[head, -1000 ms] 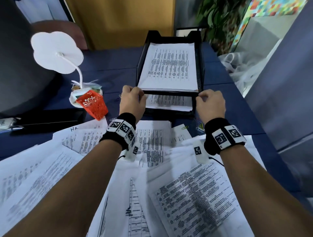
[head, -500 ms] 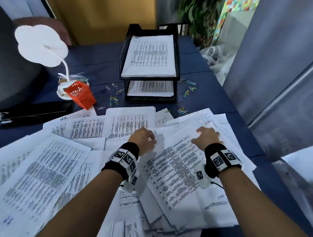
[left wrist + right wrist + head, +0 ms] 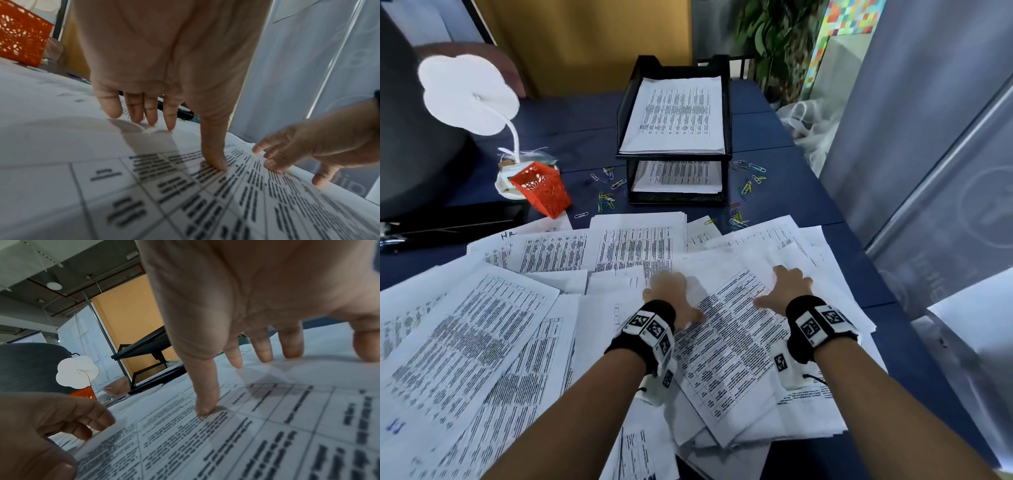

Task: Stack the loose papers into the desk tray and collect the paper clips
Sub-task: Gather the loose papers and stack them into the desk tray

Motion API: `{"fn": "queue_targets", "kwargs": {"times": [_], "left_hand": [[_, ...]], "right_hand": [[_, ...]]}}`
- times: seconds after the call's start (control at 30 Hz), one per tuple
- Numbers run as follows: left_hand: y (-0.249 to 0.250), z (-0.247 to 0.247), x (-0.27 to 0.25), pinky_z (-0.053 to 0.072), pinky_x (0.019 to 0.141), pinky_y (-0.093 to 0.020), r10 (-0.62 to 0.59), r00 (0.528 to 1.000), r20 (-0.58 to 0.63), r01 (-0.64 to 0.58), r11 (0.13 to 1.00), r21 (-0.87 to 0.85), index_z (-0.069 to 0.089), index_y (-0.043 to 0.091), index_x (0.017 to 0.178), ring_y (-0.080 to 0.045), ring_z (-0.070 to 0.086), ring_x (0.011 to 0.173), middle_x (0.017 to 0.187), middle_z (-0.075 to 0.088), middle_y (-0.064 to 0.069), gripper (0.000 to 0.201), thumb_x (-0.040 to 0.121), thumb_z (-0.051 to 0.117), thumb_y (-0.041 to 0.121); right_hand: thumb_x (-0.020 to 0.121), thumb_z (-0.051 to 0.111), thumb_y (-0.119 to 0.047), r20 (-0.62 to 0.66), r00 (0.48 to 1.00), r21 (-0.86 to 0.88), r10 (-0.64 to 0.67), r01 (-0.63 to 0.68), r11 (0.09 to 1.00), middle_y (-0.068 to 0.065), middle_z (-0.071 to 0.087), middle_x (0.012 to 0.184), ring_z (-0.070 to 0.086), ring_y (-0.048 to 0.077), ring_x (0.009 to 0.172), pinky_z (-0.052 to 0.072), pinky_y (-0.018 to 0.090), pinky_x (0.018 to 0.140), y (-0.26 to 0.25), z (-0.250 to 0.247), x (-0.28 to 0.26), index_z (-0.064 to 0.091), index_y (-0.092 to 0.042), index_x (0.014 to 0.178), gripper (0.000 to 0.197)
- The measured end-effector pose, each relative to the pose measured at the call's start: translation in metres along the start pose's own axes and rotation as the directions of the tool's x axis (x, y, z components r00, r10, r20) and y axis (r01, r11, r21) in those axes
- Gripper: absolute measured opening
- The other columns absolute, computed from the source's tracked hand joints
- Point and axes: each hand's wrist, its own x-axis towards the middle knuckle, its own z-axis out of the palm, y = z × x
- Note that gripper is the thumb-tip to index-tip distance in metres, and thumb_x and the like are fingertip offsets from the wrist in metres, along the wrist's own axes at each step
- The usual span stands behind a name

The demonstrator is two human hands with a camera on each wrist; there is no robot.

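Dark blue counter, with a yellow wall panel and a leafy plant behind it. At the far middle we note a black two-tier desk tray: the upper tier holds a squared stack of printed sheets, and the lower tier holds a thinner stack, partly hidden under the upper tier. An orange lattice pen cup leans tilted against the base of a white flower-shaped lamp; we cannot see inside it.

Loose papers cover the near counter in overlapping layers. Their print is table text too small and blurred for us to read; a blue handwritten scrawl at the lower left and some letters near the far edge of the papers are also illegible. Paper clips in mixed colours lie scattered on the counter at both sides of the tray, some just beside the paper edge.

Our left hand rests on a tilted table sheet, fingers extended, tips down on paper, thumb pressed on the print. Our right hand is spread flat on the same sheet, fingers straight, thumb down. Neither hand grips anything. A grey panel at right bears faint lettering that we cannot make out.
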Motion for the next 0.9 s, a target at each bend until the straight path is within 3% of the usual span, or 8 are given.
{"fn": "queue_targets", "kwargs": {"times": [0.47,0.73,0.9], "left_hand": [[0.003,0.001,-0.002,0.034,0.104,-0.046,-0.026,0.999,-0.028,0.024,0.997,-0.074,0.033,0.013,0.138,-0.031,0.033,0.129,0.138,0.035,-0.012,0.097,0.064,0.077,0.057],[0.003,-0.003,-0.002,0.035,0.102,-0.046,-0.01,0.999,-0.044,0.007,0.999,-0.051,0.035,0.014,0.136,-0.03,0.036,0.126,0.134,0.039,-0.012,0.097,0.061,0.078,0.059],[-0.002,0.001,-0.003,0.034,0.104,-0.049,-0.025,0.998,-0.049,0.022,0.997,-0.077,0.029,0.014,0.141,-0.031,0.032,0.13,0.14,0.033,-0.012,0.106,0.06,0.076,0.062]], "right_hand": [[0.067,0.077,-0.051,-0.02,0.998,0.04,-0.063,0.064,0.997,0.009,0.033,0.142,0.026,0.034,0.134,0.036,0.057,0.103,0.009,0.001,-0.007,0.027,-0.02,0.142,0.096],[0.069,0.076,-0.051,-0.029,0.997,0.031,-0.066,0.067,0.997,0.008,0.031,0.144,0.025,0.033,0.136,0.034,0.061,0.103,0.011,0.002,-0.011,0.026,-0.021,0.142,0.094],[0.068,0.077,-0.052,-0.043,0.996,0.036,-0.075,0.076,0.996,0.008,0.034,0.142,0.028,0.033,0.134,0.035,0.062,0.101,0.011,0.002,-0.01,0.028,-0.02,0.141,0.093]]}}
